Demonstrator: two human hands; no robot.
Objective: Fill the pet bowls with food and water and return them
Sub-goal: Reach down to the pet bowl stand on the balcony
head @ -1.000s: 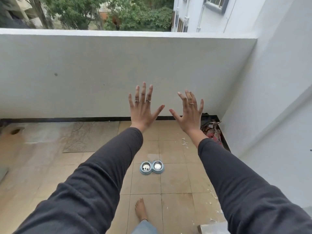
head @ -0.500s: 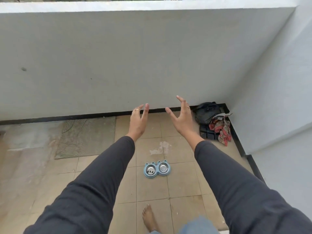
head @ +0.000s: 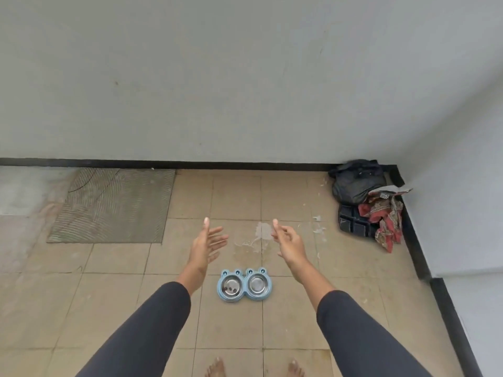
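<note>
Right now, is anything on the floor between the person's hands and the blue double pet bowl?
Nothing visible. The left hand and right hand hang open above bare tile, and the pet bowl sits alone on the floor below them. The mat and the bags lie off to the sides.

Since a second ago the view has tipped down: the trees, the neighbouring building and the top edge of the parapet have gone from sight, and both bare feet (head: 216,368) now show at the bottom edge where only one showed before. The left hand (head: 205,247) and right hand (head: 288,244), first raised with fingers spread wide and backs to the camera, have dropped and turned so the palms face each other, fingers relaxed and holding nothing. They now hang over the floor just beyond the blue double bowl (head: 244,284), which looks larger and nearer.
</note>
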